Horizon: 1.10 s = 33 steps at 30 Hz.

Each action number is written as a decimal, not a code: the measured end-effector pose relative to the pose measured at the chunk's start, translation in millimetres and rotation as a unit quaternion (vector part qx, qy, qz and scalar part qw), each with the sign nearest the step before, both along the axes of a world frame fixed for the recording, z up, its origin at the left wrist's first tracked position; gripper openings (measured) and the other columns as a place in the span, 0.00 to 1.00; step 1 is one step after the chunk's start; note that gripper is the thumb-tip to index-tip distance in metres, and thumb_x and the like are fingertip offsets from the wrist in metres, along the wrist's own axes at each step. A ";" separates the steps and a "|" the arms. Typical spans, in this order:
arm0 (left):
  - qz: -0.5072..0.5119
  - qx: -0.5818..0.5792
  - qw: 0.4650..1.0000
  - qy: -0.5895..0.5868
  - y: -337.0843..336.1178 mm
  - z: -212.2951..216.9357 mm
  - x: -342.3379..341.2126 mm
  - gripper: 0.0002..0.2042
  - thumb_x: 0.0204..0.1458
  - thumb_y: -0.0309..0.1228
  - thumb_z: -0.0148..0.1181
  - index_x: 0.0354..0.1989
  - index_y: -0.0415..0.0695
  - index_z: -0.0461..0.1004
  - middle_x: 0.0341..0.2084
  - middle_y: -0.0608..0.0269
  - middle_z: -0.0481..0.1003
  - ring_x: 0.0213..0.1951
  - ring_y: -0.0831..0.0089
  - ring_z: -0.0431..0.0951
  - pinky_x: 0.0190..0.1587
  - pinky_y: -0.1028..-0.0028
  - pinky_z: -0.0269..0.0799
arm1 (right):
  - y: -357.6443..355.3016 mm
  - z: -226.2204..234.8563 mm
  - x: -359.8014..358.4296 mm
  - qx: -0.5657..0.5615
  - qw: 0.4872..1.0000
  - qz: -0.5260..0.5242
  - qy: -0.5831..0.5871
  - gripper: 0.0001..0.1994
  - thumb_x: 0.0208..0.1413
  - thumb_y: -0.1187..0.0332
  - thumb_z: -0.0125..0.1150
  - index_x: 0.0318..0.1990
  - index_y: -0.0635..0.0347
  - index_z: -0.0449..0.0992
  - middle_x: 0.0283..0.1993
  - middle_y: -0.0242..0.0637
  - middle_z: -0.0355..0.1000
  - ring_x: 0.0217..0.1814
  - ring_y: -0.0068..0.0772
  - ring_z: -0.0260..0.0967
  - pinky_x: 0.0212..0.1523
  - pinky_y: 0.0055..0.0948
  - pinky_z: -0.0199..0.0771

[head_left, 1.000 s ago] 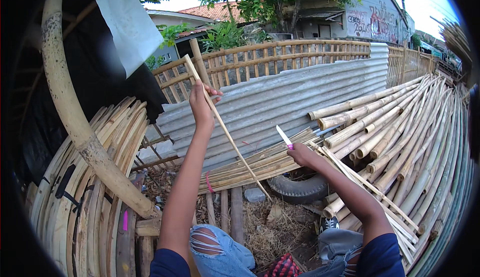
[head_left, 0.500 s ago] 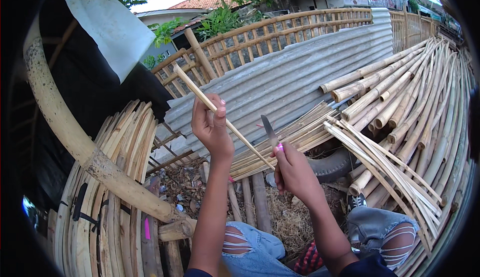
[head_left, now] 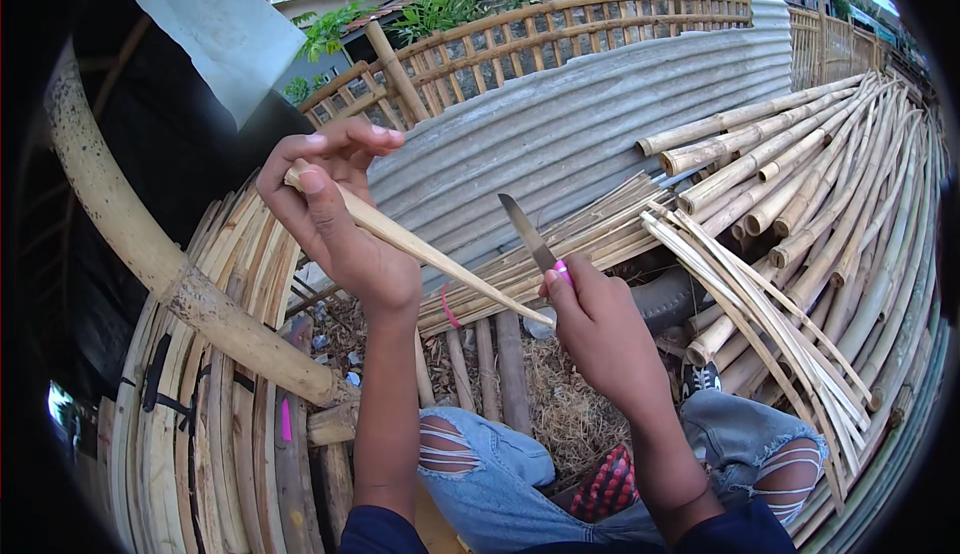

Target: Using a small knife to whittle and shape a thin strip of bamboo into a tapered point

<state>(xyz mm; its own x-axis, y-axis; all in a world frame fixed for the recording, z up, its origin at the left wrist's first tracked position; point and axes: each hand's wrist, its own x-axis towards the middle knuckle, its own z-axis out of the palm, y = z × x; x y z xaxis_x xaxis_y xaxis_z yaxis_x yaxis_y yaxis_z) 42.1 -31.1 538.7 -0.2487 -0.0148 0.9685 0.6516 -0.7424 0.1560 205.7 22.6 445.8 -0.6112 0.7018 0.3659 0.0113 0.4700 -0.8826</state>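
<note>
My left hand (head_left: 335,214) grips the upper end of a thin pale bamboo strip (head_left: 420,249) that slants down to the right. My right hand (head_left: 600,329) is closed on the handle of a knife (head_left: 527,232), whose grey blade points up and to the left. The strip's lower tip reaches my right hand just below the blade. Both forearms come up from the lower edge over my knees in torn blue jeans (head_left: 480,469).
A pile of bamboo poles and split strips (head_left: 800,214) fills the right side. Bundled curved strips (head_left: 200,384) and a thick bamboo pole (head_left: 150,254) lie at left. A corrugated metal sheet (head_left: 580,124) leans behind, with a bamboo fence (head_left: 560,34) beyond. A tyre (head_left: 670,299) lies ahead.
My left hand has drawn the strip toward me and lower. My right hand with the knife has moved in to meet the strip's lower end. The view has tilted downward.
</note>
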 end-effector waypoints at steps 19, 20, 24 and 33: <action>0.212 0.101 0.972 -0.005 -103.8 0.8 28.1 0.13 0.65 0.40 0.38 0.43 0.42 0.59 0.23 0.55 0.65 0.20 0.65 0.72 0.33 0.63 0.78 | 22.9 -25.7 32.2 -0.121 0.986 -0.062 0.096 0.14 0.62 0.59 0.49 0.32 0.61 0.70 0.15 0.23 0.53 0.14 0.14 0.47 0.16 0.21 0.45; 0.212 0.100 0.972 -0.005 -100.4 -6.9 29.9 0.13 0.65 0.39 0.37 0.42 0.41 0.59 0.22 0.55 0.65 0.20 0.65 0.72 0.33 0.63 0.78 | 21.8 -25.8 31.9 -0.116 0.987 -0.068 0.089 0.15 0.61 0.59 0.49 0.32 0.64 0.70 0.16 0.28 0.56 0.16 0.19 0.50 0.19 0.24 0.48; 0.232 0.110 0.966 -0.007 -80.4 -43.0 28.8 0.12 0.65 0.38 0.32 0.42 0.42 0.56 0.22 0.55 0.64 0.18 0.66 0.71 0.33 0.62 0.77 | 19.3 -26.1 33.4 -0.098 0.990 -0.098 0.039 0.19 0.59 0.59 0.51 0.33 0.73 0.70 0.22 0.50 0.66 0.24 0.39 0.61 0.29 0.37 0.61; 0.242 0.009 0.970 0.025 -23.4 -172.4 8.6 0.11 0.65 0.40 0.37 0.40 0.45 0.53 0.35 0.50 0.68 0.37 0.60 0.73 0.47 0.58 0.70 | 32.0 -55.8 5.9 -0.063 0.991 -0.120 0.015 0.14 0.59 0.60 0.52 0.31 0.65 0.69 0.19 0.34 0.60 0.19 0.25 0.56 0.22 0.27 0.56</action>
